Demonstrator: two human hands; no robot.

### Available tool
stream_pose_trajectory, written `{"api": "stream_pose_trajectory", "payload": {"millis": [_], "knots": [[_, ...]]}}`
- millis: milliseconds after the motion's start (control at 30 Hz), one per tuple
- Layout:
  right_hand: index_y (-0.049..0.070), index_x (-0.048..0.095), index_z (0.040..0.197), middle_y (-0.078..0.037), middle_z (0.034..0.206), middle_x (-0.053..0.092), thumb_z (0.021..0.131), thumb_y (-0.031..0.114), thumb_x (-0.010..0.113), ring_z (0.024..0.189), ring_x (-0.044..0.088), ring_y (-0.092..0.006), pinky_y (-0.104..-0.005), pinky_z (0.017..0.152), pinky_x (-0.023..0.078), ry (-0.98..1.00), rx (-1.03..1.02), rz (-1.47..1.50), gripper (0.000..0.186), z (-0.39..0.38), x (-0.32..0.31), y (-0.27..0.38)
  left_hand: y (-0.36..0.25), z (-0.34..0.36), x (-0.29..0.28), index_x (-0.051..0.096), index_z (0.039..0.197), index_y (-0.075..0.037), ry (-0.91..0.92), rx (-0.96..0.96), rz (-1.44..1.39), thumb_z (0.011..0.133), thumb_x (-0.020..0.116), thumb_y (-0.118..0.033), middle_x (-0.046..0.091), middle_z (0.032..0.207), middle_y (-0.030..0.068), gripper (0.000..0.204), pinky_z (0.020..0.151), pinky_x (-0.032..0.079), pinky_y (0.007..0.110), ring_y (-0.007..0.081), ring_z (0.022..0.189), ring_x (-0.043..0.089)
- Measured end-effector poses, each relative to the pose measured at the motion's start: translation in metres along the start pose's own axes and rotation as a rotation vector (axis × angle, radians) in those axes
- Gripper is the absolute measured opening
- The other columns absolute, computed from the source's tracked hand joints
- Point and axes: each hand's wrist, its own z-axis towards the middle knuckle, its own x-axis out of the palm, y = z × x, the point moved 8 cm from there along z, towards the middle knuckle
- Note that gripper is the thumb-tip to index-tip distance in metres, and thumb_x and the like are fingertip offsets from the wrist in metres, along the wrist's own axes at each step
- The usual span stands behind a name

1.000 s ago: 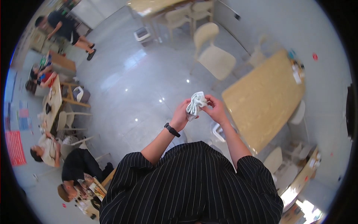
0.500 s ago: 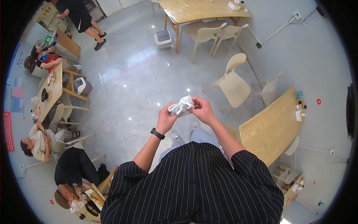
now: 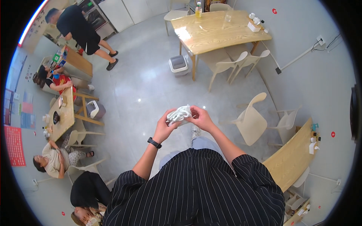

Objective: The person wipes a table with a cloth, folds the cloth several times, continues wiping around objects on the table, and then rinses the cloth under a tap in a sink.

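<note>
Out in front of me, both hands hold a crumpled white bundle [image 3: 179, 114] with looped folds; I cannot tell whether it is cloth, cord or a bag. My left hand [image 3: 163, 127], with a black watch on its wrist, grips the bundle's left side between thumb and fingers. On the right side, my right hand [image 3: 201, 119] pinches it with thumb and fingertips. The bundle is above the grey floor, and parts of it are hidden behind my fingers.
Ahead stands a wooden table [image 3: 222, 28] with chairs, a lidded bin [image 3: 178, 64] beside it. To my right are a beige chair [image 3: 250, 124] and another table [image 3: 288, 158]. Several people sit at tables along the left; a person in black [image 3: 77, 26] stands far left.
I have moved forward across the floor, and the view has shifted. The white bundle stays in both hands, its folds now turned and bunched differently. The far person's head now shows.
</note>
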Motion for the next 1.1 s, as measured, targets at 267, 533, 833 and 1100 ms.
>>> {"api": "stream_pose_trajectory", "payload": {"millis": [267,533,833,1100], "knots": [[0.003,0.066,0.115,-0.006,0.103,0.073,0.089,0.015,0.076,0.092,0.071,-0.0159,-0.0311,0.08,0.058,-0.154,0.069,-0.051,0.03,0.066,-0.069,0.03,-0.014,0.133,0.016,0.059,0.116,-0.004,0.215,-0.055,0.056,0.089,0.076,-0.004,0.068,0.098,0.003,0.031,0.071,0.056,0.023,0.0081,0.085,0.065],[0.002,0.061,0.123,-0.008,0.114,0.07,0.09,0.001,0.07,0.104,0.068,-0.0169,-0.0322,0.089,0.057,-0.882,0.183,0.038,0.035,-0.104,-0.133,-0.001,-0.021,0.143,0.176,0.049,0.13,-0.005,0.867,0.039,0.125,0.085,0.08,-0.006,0.065,0.12,0.0111,0.054,0.079,0.059,0.03,0.0165,0.104,0.068],[0.002,0.062,0.12,-0.006,0.108,0.072,0.092,0.006,0.071,0.097,0.068,-0.0136,-0.0303,0.084,0.056,-1.553,0.125,0.168,0.03,-0.354,-0.095,0.0,0.005,-0.02,0.358,0.063,0.123,-0.004,1.574,-0.036,0.325,0.09,0.072,-0.001,0.07,0.11,0.0042,0.034,0.075,0.06,0.028,0.014,0.099,0.069],[0.002,0.066,0.116,-0.004,0.103,0.071,0.091,0.004,0.071,0.096,0.067,-0.012,-0.0292,0.083,0.055,-1.921,0.182,0.099,0.026,-0.618,-0.013,0.006,0.084,-0.268,0.474,0.064,0.111,-0.004,1.849,-0.32,0.332,0.093,0.069,-0.001,0.069,0.108,0.0025,0.019,0.077,0.062,0.03,0.0134,0.098,0.069]]}}
